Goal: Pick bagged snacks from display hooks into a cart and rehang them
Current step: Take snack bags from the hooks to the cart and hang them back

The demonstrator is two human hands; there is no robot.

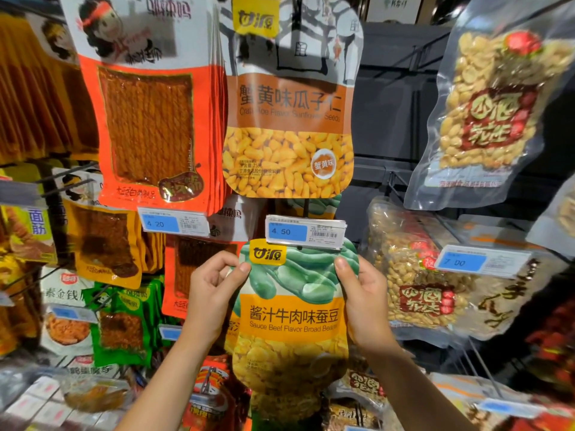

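**A:** Starting at the left of the rack, what hangs there?

**B:** Orange packs of spicy strips (146, 126) fill the upper left, with a price tag reading 4.20 (173, 224) below them. Lower down are green packs (124, 325) and other bags too blurred to name.

**A:** And the person's hands?

**B:** The left hand (211, 293) has its fingers curled, the thumb and forefinger pinching the upper left edge of the broad bean bag (292, 325). The right hand (364, 303) grips the bag's upper right edge, thumb laid on the front. The bag hangs upright between them, its top just under the 4.50 price tag (306, 232).

**A:** Is it on the hook?

**B:** That cannot be told. The tag covers the bag's top edge, and the hook itself is hidden. Above it hangs the sunflower seed bag (289, 119), and part of another green-printed bag peeks out behind the tag.

**A:** So how far along is the task?

**B:** Hard to judge. No cart is in view, so nothing shows how many bags have been picked. This bag is either being lifted off or being threaded back on; its height right at the tag suits both. Whichever it is, the step is unfinished while both hands hold the bag.

**A:** And to the right?

**B:** Clear peanut bags (491, 113) hang there, one high and more below, with a 7.00 tag (481, 261) in front. None is being touched.
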